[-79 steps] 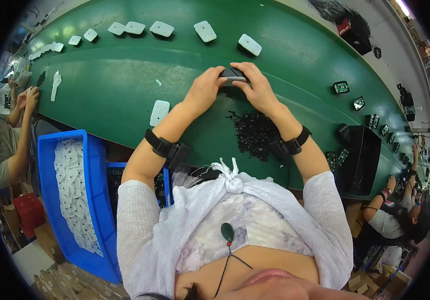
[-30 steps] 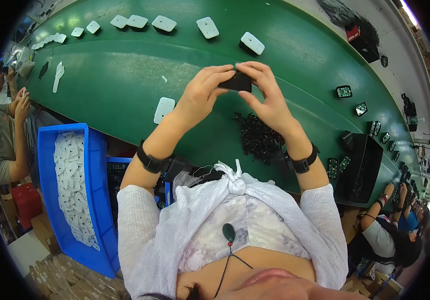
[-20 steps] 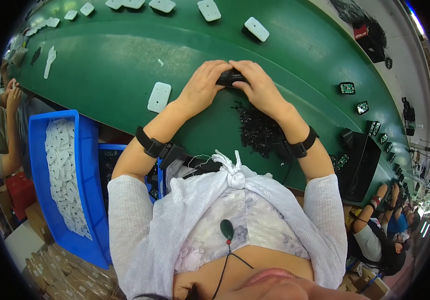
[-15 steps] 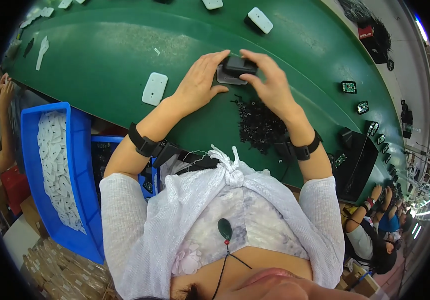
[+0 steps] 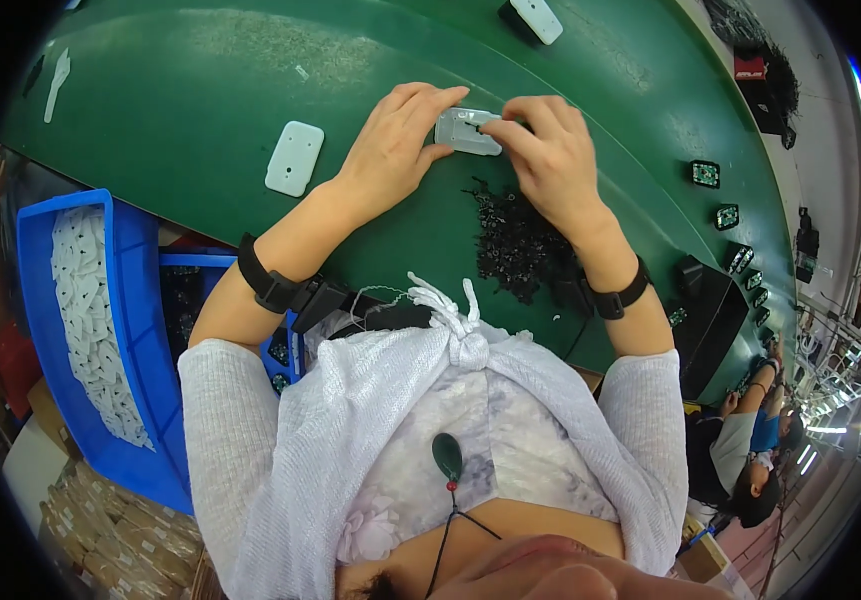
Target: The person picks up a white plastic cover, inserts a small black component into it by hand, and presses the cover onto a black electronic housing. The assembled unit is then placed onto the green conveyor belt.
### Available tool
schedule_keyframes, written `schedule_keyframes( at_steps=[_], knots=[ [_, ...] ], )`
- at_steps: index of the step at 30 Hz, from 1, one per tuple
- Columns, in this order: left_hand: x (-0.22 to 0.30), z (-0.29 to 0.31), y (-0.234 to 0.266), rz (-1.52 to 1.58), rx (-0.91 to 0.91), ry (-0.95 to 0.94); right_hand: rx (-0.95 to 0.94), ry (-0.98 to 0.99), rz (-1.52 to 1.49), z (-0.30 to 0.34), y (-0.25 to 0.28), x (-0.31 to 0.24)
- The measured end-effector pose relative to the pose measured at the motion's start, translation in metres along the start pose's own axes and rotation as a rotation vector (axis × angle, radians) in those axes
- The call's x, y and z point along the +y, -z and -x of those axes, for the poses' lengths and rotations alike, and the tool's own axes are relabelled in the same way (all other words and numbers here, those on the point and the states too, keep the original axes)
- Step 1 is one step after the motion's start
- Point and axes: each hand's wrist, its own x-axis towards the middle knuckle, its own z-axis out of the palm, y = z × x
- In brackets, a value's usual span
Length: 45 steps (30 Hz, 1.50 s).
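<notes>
On the green table, a pale plastic cover [image 5: 467, 138] with raised inner detail lies between my hands. My left hand [image 5: 390, 145] holds its left end, with the index finger along the far edge and the thumb at the near edge. My right hand [image 5: 550, 150] pinches at the cover's right part. A small dark bit shows by its fingertips, but the fingers hide what it is. Just nearer than the cover is a heap of small black parts [image 5: 515, 245]. Left of my left hand lies a white cover [image 5: 295, 158] with small holes.
A blue bin [image 5: 130, 330] full of white pieces [image 5: 100, 330] stands at the left. A black box [image 5: 725, 325] and several housings with green circuit boards [image 5: 705, 174] are along the right. A white-topped black housing [image 5: 533, 20] lies at the far side. Other people sit at the right.
The black housing between my hands no longer shows; the pale cover's inner side is now exposed. My right fingers have closed into a pinch over it. The whole view has shifted slightly.
</notes>
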Motion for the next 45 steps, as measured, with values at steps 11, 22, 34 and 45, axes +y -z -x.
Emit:
schedule_keyframes(
  at_steps=[11,22,34,45],
  knots=[
    [0.001,-0.001,0.001,-0.017,0.000,0.008,-0.097,0.069,-0.111,-0.002,-0.014,0.011],
    [0.005,0.001,0.000,-0.064,0.002,-0.011,-0.144,0.171,-0.062,0.000,-0.014,0.007],
    [0.004,0.001,-0.001,-0.100,-0.032,-0.010,-0.137,-0.075,-0.218,0.011,-0.007,-0.002],
    [0.012,-0.010,-0.014,-0.117,-0.041,-0.095,-0.200,-0.126,-0.278,0.013,-0.005,0.002]
  ],
)
